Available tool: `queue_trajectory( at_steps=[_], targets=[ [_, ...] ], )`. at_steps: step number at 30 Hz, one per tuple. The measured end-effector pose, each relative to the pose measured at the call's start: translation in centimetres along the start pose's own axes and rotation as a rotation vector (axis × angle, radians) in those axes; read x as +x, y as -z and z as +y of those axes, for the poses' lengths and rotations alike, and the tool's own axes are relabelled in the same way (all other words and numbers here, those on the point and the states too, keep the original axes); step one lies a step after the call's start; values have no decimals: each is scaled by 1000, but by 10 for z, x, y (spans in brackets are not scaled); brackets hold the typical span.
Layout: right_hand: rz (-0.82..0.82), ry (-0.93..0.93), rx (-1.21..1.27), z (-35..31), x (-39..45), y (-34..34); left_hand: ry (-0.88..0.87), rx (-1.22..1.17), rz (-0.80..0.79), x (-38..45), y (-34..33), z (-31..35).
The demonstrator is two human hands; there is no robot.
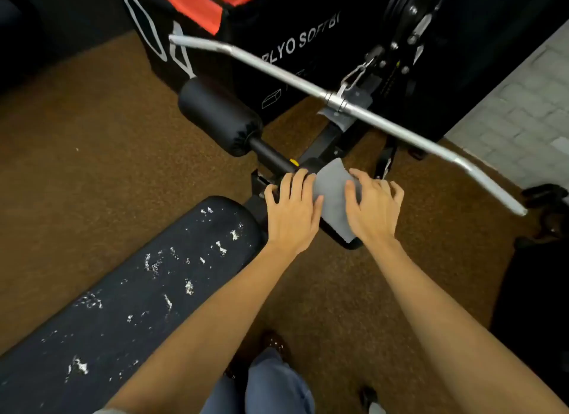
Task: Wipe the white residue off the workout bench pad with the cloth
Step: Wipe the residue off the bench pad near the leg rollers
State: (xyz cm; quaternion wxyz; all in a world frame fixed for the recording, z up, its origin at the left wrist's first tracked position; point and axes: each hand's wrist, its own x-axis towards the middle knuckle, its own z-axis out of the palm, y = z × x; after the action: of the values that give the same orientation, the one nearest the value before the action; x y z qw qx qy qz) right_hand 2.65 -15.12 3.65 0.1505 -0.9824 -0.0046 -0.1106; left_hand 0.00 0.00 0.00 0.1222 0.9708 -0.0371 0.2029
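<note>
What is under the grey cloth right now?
The grey cloth is draped over a black roller pad beyond the bench pad; only the roller's ends show. The left hand and right hand rest on the cloth.

Open carpet floor [92, 154] flanks the counter [129, 290]; ahead, the steel bar [277, 71], roller pad [220, 116] and black box [277, 28] block passage.

Grey cloth [334, 195] draped beyond the black bench pad [129, 290] — white residue [187, 285] speckled
</note>
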Motion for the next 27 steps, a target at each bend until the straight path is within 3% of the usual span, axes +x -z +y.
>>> queue_trajectory(
  at_steps=[8, 15, 20, 27],
  targets=[
    [148, 34, 14, 5, -2, -11, 11, -29, 213, -2, -16, -3],
    [152, 62, 83, 4, -10, 1, 95, -73, 96, -19, -7, 4],
    [85, 114, 264, -8, -17, 7, 123, -212, 56, -33, 13, -2],
    [-8, 262, 426, -60, -38, 10, 233, -293, 100, -64, 34, -36]
  ],
)
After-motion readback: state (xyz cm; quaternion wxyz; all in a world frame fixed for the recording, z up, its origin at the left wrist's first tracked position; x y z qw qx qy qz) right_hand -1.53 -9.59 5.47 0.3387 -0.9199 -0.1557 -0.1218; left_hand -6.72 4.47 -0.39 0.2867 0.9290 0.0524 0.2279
